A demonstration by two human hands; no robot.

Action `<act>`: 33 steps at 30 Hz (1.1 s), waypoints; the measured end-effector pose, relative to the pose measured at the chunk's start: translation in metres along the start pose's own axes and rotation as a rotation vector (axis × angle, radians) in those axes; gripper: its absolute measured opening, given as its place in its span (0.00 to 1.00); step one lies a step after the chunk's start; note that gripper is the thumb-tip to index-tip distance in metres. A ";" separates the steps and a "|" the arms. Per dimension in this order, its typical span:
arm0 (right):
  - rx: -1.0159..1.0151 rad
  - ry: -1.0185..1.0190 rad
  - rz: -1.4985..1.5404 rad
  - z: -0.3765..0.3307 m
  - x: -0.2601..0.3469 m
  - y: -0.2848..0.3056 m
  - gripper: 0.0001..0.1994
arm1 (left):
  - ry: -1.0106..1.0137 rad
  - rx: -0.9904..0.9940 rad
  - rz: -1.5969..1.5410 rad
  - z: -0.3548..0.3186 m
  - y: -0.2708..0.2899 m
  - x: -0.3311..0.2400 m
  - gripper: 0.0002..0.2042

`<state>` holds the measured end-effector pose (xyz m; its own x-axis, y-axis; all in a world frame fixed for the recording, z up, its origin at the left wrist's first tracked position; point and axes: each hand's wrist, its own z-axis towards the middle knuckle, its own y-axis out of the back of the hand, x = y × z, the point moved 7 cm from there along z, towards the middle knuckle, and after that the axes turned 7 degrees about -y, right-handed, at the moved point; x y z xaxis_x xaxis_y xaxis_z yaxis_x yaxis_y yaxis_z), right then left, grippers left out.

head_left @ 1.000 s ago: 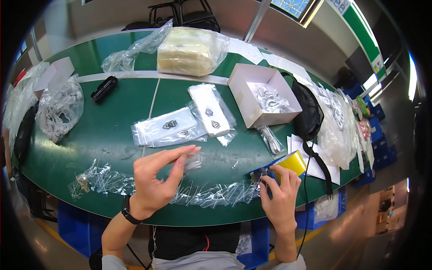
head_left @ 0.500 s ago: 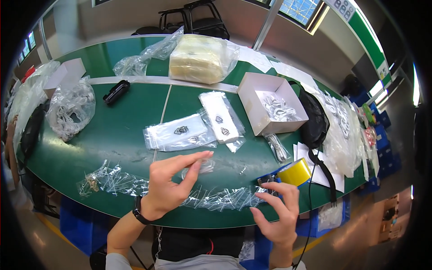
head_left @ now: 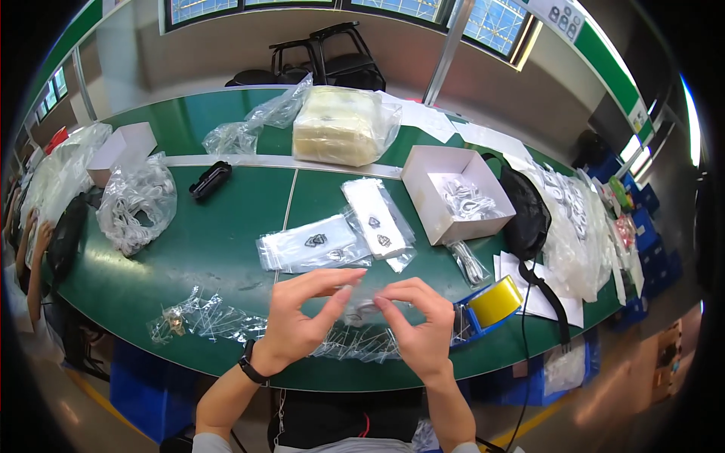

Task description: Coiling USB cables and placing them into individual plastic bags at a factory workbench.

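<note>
Over the near edge of the green table (head_left: 219,249), my left hand (head_left: 302,321) and my right hand (head_left: 419,325) meet, fingertips pinching a small clear plastic bag (head_left: 361,308) with a small dark part inside. Beneath them a long strip of joined clear bags (head_left: 226,325) lies along the table's front. A stack of clear bags with dark parts (head_left: 313,243) rests just beyond my hands, and a second stack (head_left: 375,219) lies to its right.
A yellow tape dispenser (head_left: 487,306) sits right of my right hand. A white open box (head_left: 457,192) of bagged parts stands at the right, a black bag (head_left: 525,215) beside it. A wrapped beige bundle (head_left: 340,124) and clear bags lie at the back; a black clip (head_left: 210,180) lies left.
My right hand left the yellow tape dispenser and moved left to meet my left hand; both now pinch the small clear bag.
</note>
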<state>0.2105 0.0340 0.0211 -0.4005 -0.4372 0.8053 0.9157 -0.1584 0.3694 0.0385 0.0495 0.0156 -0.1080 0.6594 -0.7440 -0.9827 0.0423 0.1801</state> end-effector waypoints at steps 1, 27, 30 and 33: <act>-0.006 -0.021 0.011 0.001 0.000 0.001 0.05 | 0.105 -0.004 -0.093 -0.001 -0.002 0.005 0.09; 0.333 -0.142 0.617 -0.009 -0.006 0.021 0.11 | 0.047 0.291 -0.307 -0.004 -0.007 -0.014 0.14; 0.306 -0.192 0.629 -0.009 -0.009 0.022 0.08 | 0.027 0.266 -0.284 -0.003 -0.008 -0.015 0.14; 0.250 -0.131 0.505 -0.010 -0.007 0.022 0.06 | -0.019 0.255 -0.305 -0.003 -0.009 -0.016 0.11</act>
<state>0.2340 0.0248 0.0191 0.0688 -0.2888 0.9549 0.9649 0.2623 0.0098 0.0484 0.0363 0.0240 0.1877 0.6014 -0.7766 -0.9003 0.4215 0.1088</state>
